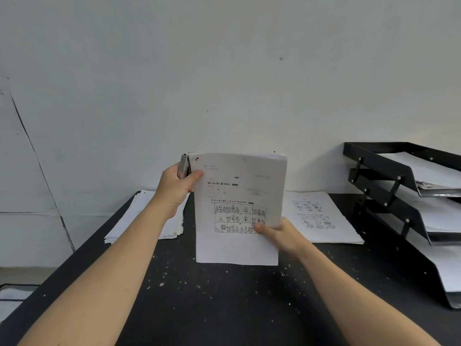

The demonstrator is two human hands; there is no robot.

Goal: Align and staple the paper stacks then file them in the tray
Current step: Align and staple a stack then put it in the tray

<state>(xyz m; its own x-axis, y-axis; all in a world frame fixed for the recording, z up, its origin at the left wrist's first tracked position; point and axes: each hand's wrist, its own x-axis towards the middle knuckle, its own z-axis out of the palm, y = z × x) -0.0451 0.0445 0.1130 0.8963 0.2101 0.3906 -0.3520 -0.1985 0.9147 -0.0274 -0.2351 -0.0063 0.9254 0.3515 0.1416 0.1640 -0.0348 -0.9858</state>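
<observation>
Two bare hands show: the left hand (pixel 175 188) and the right hand (pixel 280 233). There is one small grey metal stapler (pixel 184 166). Three stacks of white printed paper are outside the tray: one held upright stack (pixel 239 208), one flat stack at the left (pixel 149 218), one flat stack at the right (pixel 321 218). One black three-tier filing tray (pixel 389 186) stands on one black speckled table (pixel 224 303), with paper in each tier.

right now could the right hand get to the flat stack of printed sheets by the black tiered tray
Probably not yet: the right hand pinches the held paper stack. The flat printed sheets lie close behind it, path clear once freed.
</observation>
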